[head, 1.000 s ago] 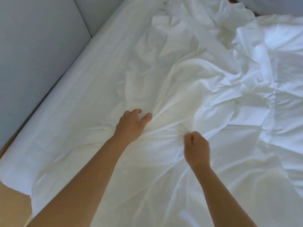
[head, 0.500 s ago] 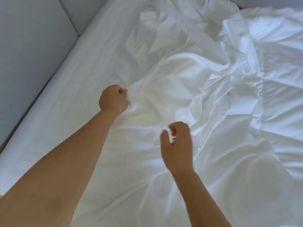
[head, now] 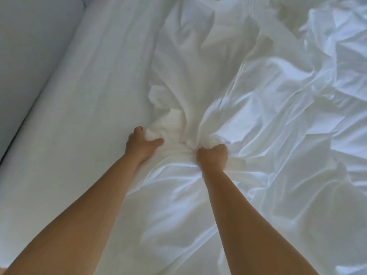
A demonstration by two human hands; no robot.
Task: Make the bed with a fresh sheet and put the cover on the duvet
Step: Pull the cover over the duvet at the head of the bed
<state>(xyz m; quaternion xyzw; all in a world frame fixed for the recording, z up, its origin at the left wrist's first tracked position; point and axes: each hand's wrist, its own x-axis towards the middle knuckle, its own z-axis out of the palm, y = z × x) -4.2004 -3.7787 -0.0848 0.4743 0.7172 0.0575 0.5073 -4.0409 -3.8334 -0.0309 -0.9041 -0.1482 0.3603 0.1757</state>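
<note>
Cover (head: 278, 135): thin white cloth, heavily creased, lying in a loose heap over the middle and right side of the bed. Left hand (head: 142, 143) and right hand (head: 212, 155) are close together at the heap's left margin. Each has its fingers curled tight round a bunched fold of the cloth. Sheet (head: 89, 116): white, smooth and flat along the bed's left edge. A plain grey panel (head: 29, 56) borders that edge.
</note>
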